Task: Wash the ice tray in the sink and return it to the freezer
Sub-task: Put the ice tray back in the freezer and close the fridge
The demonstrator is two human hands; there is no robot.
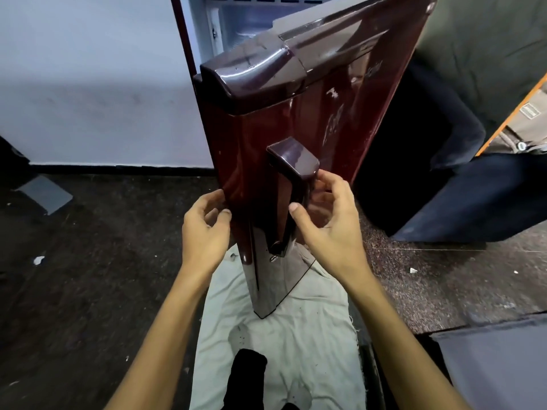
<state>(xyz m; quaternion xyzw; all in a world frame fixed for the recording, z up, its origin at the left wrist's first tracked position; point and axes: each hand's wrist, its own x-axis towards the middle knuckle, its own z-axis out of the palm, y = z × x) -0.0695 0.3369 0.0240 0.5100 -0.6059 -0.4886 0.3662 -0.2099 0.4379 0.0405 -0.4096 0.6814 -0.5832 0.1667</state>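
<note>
Hands framed the fridge door (296,119) — a glossy maroon panel swung open toward the camera, its edge facing the person. The right hand (325,220) was at the door handle (296,184), fingers (333,180) curled round its far side and the thumb laid against the near side, so the grip was closed on the handle. The left hand (204,226) sat at the door's free edge, thumb and curled fingers touching that edge; whether it truly clamped it I could not tell. Behind the door's top, the freezer compartment (236,25) stood open, pale and frosted inside. The ice tray could not be made out in it or anywhere else. Below, a white cloth (284,335) lay spread on the dark floor (88,261) — the door's lower corner hung over it.
</note>
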